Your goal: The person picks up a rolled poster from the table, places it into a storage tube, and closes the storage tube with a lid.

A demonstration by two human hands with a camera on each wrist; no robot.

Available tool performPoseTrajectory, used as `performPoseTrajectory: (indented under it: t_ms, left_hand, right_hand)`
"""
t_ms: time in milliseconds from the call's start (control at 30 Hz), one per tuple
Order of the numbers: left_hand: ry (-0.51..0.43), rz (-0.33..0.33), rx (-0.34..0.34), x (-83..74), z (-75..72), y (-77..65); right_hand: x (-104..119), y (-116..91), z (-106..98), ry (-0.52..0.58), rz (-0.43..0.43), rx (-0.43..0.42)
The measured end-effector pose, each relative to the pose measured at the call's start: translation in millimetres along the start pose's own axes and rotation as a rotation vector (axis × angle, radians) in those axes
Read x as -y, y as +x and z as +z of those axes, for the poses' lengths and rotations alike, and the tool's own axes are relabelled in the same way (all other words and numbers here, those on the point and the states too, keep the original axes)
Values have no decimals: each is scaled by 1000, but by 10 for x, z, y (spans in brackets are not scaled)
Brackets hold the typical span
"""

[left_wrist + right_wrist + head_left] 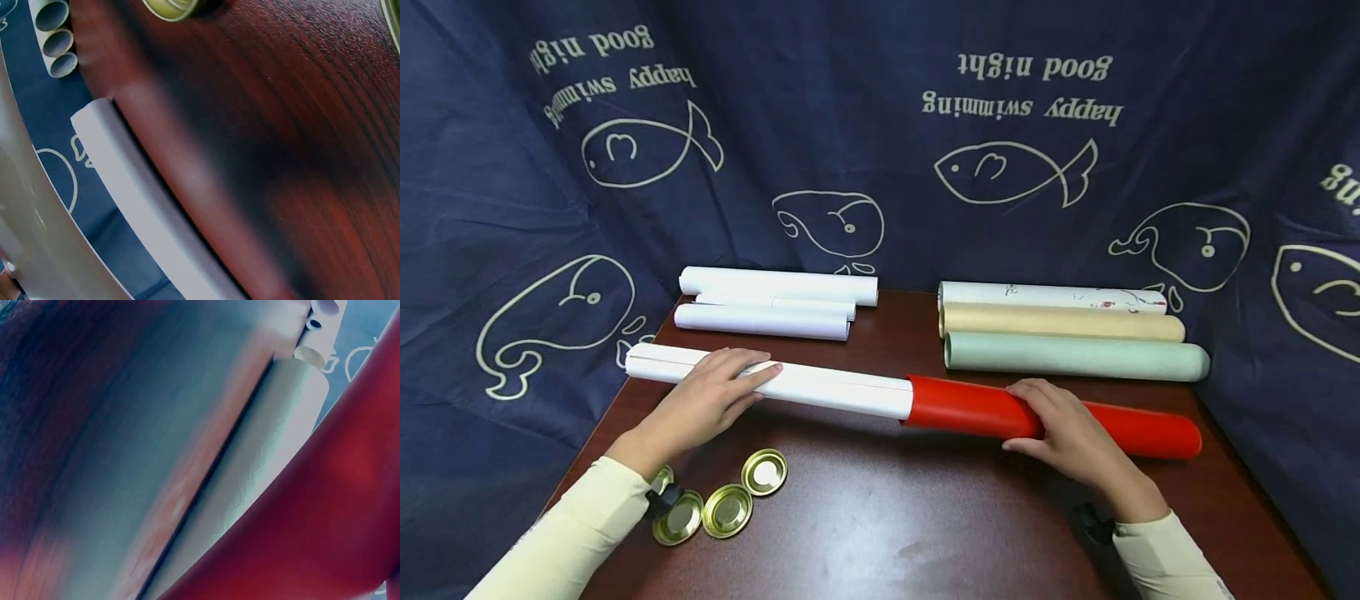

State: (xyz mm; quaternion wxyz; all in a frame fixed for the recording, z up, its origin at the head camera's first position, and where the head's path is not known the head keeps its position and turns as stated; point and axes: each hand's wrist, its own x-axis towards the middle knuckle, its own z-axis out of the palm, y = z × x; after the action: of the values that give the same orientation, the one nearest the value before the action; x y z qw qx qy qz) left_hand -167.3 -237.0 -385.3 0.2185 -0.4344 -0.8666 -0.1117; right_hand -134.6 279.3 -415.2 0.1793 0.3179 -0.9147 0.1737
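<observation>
A long white paper roll [842,392] lies across the table, its right end inside the mouth of a red tube [962,407]. My left hand [718,392] grips the white roll left of its middle, fingers over the top and thumb on the near side. With fingers behind and thumb in front, my right hand [1063,429] holds the red tube near its middle. The red tube [325,512] fills the lower right of the right wrist view, and the white roll [37,212] runs down the left edge of the left wrist view. Neither wrist view shows fingers.
Several gold round lids [727,511] lie at the front left, partly under the left wrist. White paper rolls [763,321] lie at the back left. At the back right are a white patterned tube [1052,297], a tan tube [1060,322] and a green tube [1075,357]. A blue curtain [880,125] surrounds the table.
</observation>
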Motion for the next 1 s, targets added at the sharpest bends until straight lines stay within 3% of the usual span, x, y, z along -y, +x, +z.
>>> performPoseTrajectory:
  t_ms: [367,1000]
  left_hand:
    - [18,23,-26,-123,-10,117]
    - [9,21,-73,-333,29,146]
  right_hand:
    - [24,29,41,-3,4,-13]
    - [131,50,72,-9,-16,-12]
